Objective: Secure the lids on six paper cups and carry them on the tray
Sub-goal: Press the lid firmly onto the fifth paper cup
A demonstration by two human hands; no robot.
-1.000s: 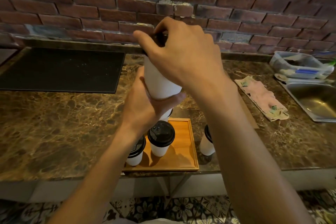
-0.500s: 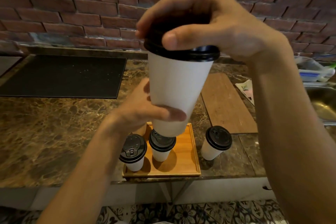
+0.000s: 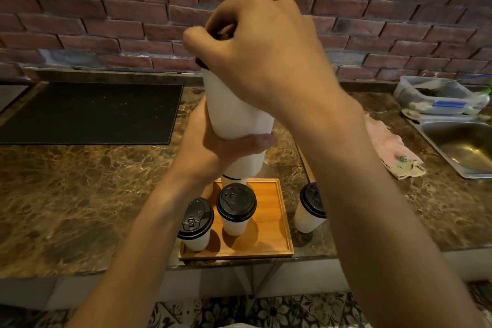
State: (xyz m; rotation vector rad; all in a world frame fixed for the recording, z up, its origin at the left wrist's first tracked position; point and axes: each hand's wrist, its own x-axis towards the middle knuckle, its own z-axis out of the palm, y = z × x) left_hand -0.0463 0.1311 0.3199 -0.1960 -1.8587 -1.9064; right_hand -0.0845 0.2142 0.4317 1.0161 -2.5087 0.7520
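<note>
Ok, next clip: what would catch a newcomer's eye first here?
The tall white cup held up in mid-frame: the left hand grips its lower part while the right hand covers the black lid on top. Below, a wooden tray at the front edge of the counter carries lidded cups; one more lidded cup stands off the tray, to its right.

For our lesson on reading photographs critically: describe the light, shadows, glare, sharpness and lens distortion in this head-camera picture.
Head view throughout: warm, dim light; soft shadows of the cups spread on the tray; a yellow glare sits in the sink; the wide lens bows the brick wall; the right hand gripping the lid looks soft, the cups on the tray crisper.
</note>
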